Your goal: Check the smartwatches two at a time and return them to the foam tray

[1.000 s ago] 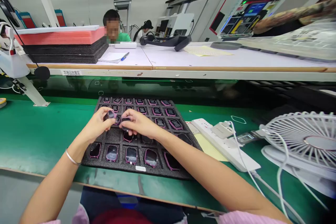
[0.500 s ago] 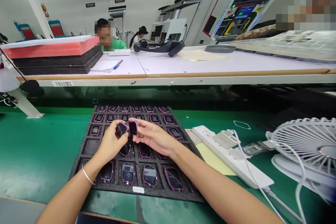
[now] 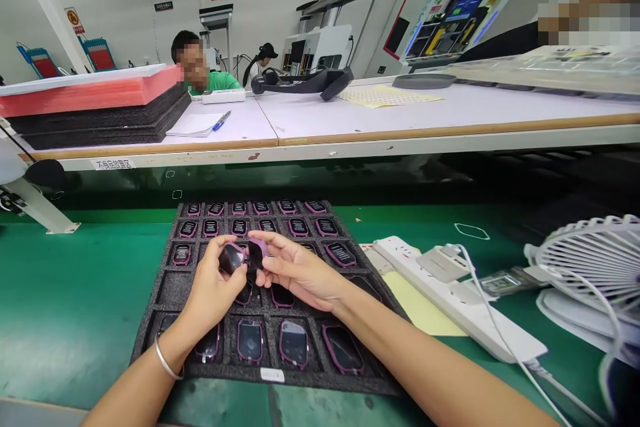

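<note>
Left of the tray: bare green bench mat (image 3: 75, 293) as the tabletop here; beyond it, on the far white tabletop (image 3: 400, 120), a stack of black foam sheets (image 3: 95, 117), a notepad (image 3: 193, 124) and a blue pen (image 3: 221, 121), with a co-worker in a green shirt (image 3: 210, 82) behind.

Foam tray (image 3: 150, 340): black, with rows of pockets holding pink-framed units; one bare pocket lies just left of the hands.

Left hand (image 3: 213, 283): a closed grip, fingers and thumb pinching a pink-framed smartwatch body (image 3: 231, 259) by its edges, screen tilted up; a metal bangle (image 3: 166, 358) sits on the wrist.

Step in hand, as judged: two units held up together for handling above the tray's middle rows, edge to edge, touching or nearly so; I cannot tell which.

Right hand (image 3: 300, 273): thumb and fingertips pressed together on another pink-framed smartwatch body (image 3: 256, 253), held by its edge.

Next move, as judged: with both grips full, setting a unit down calls for a free pocket.

Right of the tray: yellow paper (image 3: 420, 307), a white power strip (image 3: 450, 293) and a white desk fan (image 3: 585, 260).
</note>
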### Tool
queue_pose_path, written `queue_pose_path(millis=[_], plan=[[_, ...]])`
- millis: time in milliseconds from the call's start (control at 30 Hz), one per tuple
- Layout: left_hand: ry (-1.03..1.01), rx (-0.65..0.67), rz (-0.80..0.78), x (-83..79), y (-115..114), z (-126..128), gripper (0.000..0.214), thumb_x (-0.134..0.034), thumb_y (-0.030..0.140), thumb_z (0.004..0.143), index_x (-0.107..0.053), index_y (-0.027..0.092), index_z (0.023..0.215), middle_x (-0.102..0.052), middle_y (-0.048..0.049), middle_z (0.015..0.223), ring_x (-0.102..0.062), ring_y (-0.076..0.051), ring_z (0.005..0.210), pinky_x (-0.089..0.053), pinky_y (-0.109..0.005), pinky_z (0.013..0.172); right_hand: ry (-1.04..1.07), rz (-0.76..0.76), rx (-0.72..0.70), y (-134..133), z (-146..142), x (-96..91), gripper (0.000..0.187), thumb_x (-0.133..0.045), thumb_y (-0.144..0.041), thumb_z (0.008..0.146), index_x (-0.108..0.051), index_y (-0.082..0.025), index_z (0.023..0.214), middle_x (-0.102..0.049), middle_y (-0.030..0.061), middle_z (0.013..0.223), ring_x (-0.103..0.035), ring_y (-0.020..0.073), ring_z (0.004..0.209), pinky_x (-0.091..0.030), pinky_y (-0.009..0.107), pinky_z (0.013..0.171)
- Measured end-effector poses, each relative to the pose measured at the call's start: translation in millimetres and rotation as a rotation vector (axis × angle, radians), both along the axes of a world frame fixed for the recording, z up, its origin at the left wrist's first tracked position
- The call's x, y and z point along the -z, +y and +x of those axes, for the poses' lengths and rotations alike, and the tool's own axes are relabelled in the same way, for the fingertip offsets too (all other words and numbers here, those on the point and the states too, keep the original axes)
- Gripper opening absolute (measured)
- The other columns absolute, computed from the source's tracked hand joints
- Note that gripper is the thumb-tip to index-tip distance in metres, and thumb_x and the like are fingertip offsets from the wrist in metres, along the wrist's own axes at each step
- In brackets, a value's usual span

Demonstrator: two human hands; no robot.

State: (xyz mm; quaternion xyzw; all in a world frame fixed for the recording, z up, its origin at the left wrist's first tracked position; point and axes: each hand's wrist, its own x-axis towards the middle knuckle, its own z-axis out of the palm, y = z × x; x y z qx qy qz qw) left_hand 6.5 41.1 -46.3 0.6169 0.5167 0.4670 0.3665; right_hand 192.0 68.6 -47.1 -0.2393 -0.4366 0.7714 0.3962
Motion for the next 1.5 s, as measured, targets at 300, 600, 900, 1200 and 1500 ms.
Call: queue_pose_path(millis=[300, 600, 900, 1200, 1500], plan=[[-0.083, -0.058, 0.006, 3.6, 2.6, 0.5, 0.035, -0.062, 0.025, 0.076, -0.05, 0.022, 0.108, -0.062, -0.0037, 0.099, -0.063, -0.018, 0.091, -0.049, -0.03, 0.079, 0.023, -0.042, -0.021, 3.6, 2.0, 2.7, 0.058, -0.083, -0.03, 0.079, -0.056, -0.024, 0.13, -0.069, -0.0009, 0.087, -0.073, 0.0149, 0.078, -0.055, 0.031, 0.078], [-0.061, -0.072, 0.076, 4.1, 2.2, -0.4, 0.03, -0.059, 0.023, 0.08, -0.049, 0.021, 0.109, -0.058, -0.0037, 0.102, -0.061, -0.018, 0.097, -0.047, -0.033, 0.09, 0.051, -0.007, -0.104, -1.7, 0.7, -3.5, 0.063, -0.085, -0.034, 0.078, -0.054, -0.022, 0.131, -0.071, 0.0, 0.087, -0.073, 0.0149, 0.075, -0.054, 0.028, 0.073], [0.014, -0.083, 0.095, 2.5, 1.8, -3.1, 0.029, -0.059, 0.024, 0.079, -0.051, 0.021, 0.108, -0.057, -0.0039, 0.102, -0.058, -0.019, 0.096, -0.046, -0.034, 0.091, 0.061, 0.041, -0.104, -3.3, 1.1, -2.1, 0.061, -0.084, -0.036, 0.078, -0.055, -0.023, 0.13, -0.067, -0.0007, 0.096, -0.07, 0.0125, 0.07, -0.054, 0.029, 0.071], [-0.081, -0.06, 0.064, -1.6, 1.5, -0.3, 0.032, -0.061, 0.025, 0.075, -0.051, 0.021, 0.105, -0.057, -0.0023, 0.095, -0.06, -0.018, 0.089, -0.048, -0.033, 0.084, 0.081, 0.054, -0.113, -3.6, 1.0, -2.5, 0.058, -0.082, -0.036, 0.08, -0.056, -0.025, 0.13, -0.064, -0.0015, 0.097, -0.069, 0.0111, 0.072, -0.051, 0.027, 0.074], [-0.113, -0.038, 0.059, -3.8, 0.1, 1.0, 0.033, -0.062, 0.024, 0.075, -0.05, 0.02, 0.106, -0.058, -0.0019, 0.093, -0.061, -0.017, 0.089, -0.048, -0.032, 0.083, 0.056, 0.061, -0.119, -5.1, 0.6, -3.6, 0.059, -0.082, -0.037, 0.08, -0.054, -0.024, 0.131, -0.064, -0.0013, 0.098, -0.068, 0.0109, 0.072, -0.05, 0.028, 0.073]])
